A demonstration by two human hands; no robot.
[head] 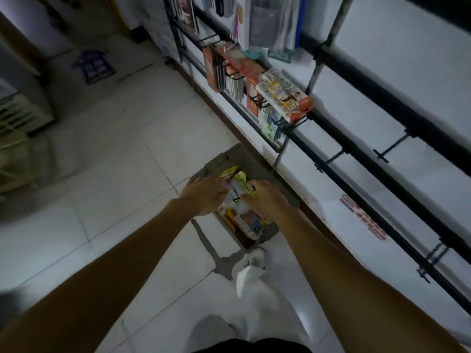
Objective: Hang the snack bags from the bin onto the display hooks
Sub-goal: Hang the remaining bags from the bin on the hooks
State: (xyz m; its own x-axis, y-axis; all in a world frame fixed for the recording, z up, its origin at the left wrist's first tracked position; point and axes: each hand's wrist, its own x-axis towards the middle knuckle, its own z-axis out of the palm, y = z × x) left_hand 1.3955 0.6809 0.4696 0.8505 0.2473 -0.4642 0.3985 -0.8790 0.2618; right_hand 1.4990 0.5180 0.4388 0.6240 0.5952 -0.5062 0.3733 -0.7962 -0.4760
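1. Currently the snack bags (244, 217) are sitting in the bin (234, 155) on the floor (127, 161), just below the rack.
2. Right hand (267, 197) is pinching the green-yellow bag (242, 183), which is sticking up above the rest. Left hand (202, 194) is lying on the pile; grip too blurred to tell.
3. I'd be lifting one bag only, left hand holding the others down.
4. Gripping near the top edge, leaving any hang hole free.
5. Empty hooks (331, 159) are waiting up right; hung packs (251, 70) are filling those further along.
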